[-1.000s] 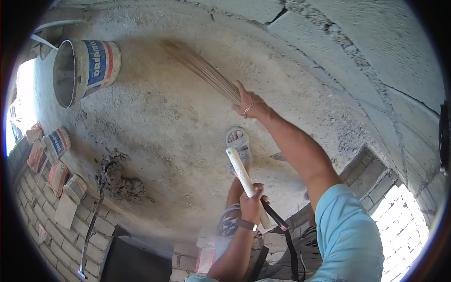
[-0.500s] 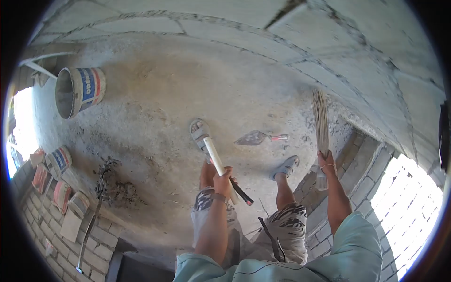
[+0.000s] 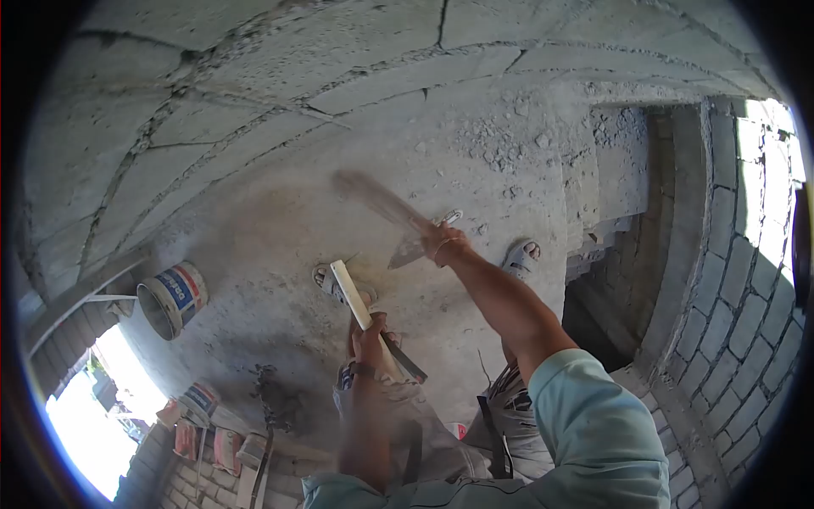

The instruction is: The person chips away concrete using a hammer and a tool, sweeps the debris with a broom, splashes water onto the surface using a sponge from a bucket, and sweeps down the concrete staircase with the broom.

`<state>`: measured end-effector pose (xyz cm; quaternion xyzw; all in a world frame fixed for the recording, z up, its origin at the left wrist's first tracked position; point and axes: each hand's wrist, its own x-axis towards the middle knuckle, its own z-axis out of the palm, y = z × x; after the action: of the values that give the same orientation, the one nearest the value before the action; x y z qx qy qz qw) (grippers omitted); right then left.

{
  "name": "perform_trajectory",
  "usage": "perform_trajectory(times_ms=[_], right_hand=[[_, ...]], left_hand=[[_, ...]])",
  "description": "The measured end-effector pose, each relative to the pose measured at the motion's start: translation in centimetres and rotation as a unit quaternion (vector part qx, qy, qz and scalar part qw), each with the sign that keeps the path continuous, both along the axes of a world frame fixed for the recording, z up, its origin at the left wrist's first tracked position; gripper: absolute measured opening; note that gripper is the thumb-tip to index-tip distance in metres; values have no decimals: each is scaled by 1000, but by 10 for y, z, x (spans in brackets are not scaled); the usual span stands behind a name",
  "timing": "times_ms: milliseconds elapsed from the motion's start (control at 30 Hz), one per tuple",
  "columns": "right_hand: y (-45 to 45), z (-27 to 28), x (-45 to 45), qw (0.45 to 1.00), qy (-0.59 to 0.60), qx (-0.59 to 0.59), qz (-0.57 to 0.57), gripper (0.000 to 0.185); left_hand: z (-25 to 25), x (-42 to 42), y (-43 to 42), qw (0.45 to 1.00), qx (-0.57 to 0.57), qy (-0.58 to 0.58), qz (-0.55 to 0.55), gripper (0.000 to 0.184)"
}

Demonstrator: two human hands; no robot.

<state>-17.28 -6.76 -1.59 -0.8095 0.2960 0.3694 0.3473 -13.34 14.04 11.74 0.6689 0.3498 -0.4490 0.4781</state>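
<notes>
My right hand (image 3: pixel 443 243) is closed round a bundled stick broom (image 3: pixel 377 199), whose bristles are blurred and point up and left over the concrete floor. A trowel (image 3: pixel 407 253) lies on the floor just beneath that hand, partly hidden by it. My left hand (image 3: pixel 370 338) is wrapped round a long pale strip (image 3: pixel 350 293), its material unclear. A dark, handle-like piece (image 3: pixel 405 360) juts out on the lower right side of the same hand. That hand is in front of my leg, below my sandalled foot (image 3: pixel 326 280).
A pale block wall (image 3: pixel 280 85) curves along the top. A bucket (image 3: pixel 174 299) lies tipped at left, with a smaller bucket (image 3: pixel 199 399) below it. Rubble (image 3: pixel 509 140) is scattered near steps (image 3: pixel 606 237) dropping into a dark opening (image 3: pixel 593 318) at right. Dark debris (image 3: pixel 275 399) is at lower left.
My right hand has swung the broom from the far right leftward across to the trowel. The view has turned right, showing the steps and opening. My left hand keeps its hold.
</notes>
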Motion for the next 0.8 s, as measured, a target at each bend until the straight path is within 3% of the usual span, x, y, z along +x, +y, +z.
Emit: perform_trajectory(times_ms=[133, 200, 267, 367, 467, 533, 567, 700, 800], right_hand=[[-154, -4, -147, 977, 57, -171, -110, 52], [-220, 7, -226, 962, 71, -192, -181, 53], [-256, 9, -280, 943, 68, -252, -207, 53], [-264, 25, -305, 922, 49, -235, -303, 52], [-212, 39, -301, 889, -120, -246, -368, 52], [-166, 66, -269, 903, -99, -102, -406, 55], [-135, 64, -255, 910, -150, -106, -371, 55], [-62, 57, -164, 956, -117, 77, -258, 52], [-48, 22, -103, 966, -149, 99, -188, 49]], left_hand=[[-16, -21, 6, 998, -9, 2, -59, 16], [-11, -36, 0, 997, 4, 15, -75, 18], [-5, -54, -11, 997, 22, 32, -67, 19], [4, -93, -29, 995, 48, 72, -47, 22], [17, -126, -48, 989, 14, 143, -38, 21], [26, -140, -60, 983, -5, 173, -64, 19], [27, -146, -64, 981, -4, 167, -102, 21], [19, -148, -66, 970, 6, 188, -156, 19], [17, -138, -57, 972, 15, 183, -150, 19]])
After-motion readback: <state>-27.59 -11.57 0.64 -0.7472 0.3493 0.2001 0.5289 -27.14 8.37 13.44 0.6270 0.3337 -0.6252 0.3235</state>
